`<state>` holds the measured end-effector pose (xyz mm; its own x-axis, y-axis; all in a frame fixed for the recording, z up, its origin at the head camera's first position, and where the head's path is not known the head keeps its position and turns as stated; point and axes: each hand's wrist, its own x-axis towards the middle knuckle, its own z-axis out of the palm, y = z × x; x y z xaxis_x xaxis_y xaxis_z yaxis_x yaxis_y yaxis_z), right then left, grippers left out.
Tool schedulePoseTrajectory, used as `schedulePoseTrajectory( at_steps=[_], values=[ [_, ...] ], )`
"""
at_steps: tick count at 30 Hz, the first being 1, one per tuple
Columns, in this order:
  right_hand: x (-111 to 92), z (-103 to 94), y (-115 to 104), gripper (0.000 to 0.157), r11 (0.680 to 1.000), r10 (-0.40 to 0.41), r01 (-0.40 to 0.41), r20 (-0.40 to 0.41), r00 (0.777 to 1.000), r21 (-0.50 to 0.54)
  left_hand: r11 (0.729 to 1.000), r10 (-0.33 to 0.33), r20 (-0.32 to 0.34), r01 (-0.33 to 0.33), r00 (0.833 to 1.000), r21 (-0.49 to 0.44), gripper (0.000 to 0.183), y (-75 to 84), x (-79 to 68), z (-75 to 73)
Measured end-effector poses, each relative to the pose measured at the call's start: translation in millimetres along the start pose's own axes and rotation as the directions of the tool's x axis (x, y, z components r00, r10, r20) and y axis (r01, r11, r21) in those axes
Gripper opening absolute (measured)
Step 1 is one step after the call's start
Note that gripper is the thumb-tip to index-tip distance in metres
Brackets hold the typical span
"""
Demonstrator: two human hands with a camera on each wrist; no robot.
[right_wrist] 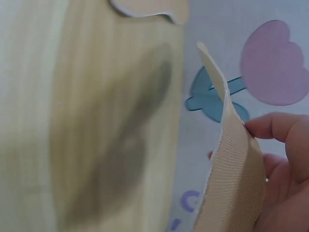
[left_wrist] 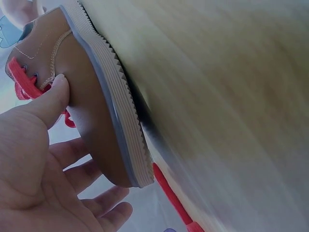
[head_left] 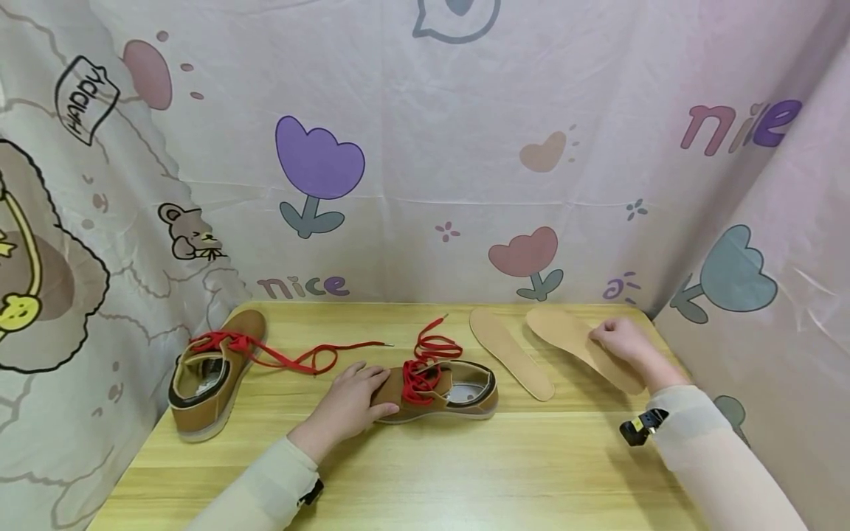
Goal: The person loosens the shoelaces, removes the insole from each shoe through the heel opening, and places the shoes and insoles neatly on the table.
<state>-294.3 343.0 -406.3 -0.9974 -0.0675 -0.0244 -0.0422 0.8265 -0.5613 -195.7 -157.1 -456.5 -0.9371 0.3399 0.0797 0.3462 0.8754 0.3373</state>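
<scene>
My left hand [head_left: 352, 402] holds the toe of a brown shoe [head_left: 446, 405] with red laces [head_left: 420, 383], which lies in the middle of the table with its toe to the left. In the left wrist view the thumb presses one side of the upper [left_wrist: 87, 111] and fingers reach round the other. Off to the right, my right hand [head_left: 624, 343] pinches a tan insole [head_left: 574, 341] by its edge. The right wrist view shows that insole [right_wrist: 234, 169] raised above the tabletop, its shadow below. A second tan insole [head_left: 511, 358] lies between it and the shoe.
At the left edge of the wooden table [head_left: 465, 472] stands another brown shoe [head_left: 226, 409], its red lace [head_left: 292, 363] trailing to the right. A printed curtain [head_left: 412, 147] hangs behind and at both sides of the table.
</scene>
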Motion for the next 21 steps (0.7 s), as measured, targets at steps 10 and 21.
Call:
schedulePoseTrajectory(
  at_steps=[10, 21],
  values=[
    [5.0, 20.3, 14.3, 0.032, 0.994, 0.114, -0.114, -0.080, 0.990, 0.003, 1.000, 0.002, 0.001, -0.002, 1.000, 0.006, 0.066, -0.4, 0.4, 1.2],
    [6.7, 28.1, 21.8, 0.029, 0.978, 0.197, -0.198, -0.025, 0.980, -0.064, 1.000, 0.002, 0.000, -0.002, 1.000, 0.006, 0.066, -0.5, -0.1, 0.7]
  ],
)
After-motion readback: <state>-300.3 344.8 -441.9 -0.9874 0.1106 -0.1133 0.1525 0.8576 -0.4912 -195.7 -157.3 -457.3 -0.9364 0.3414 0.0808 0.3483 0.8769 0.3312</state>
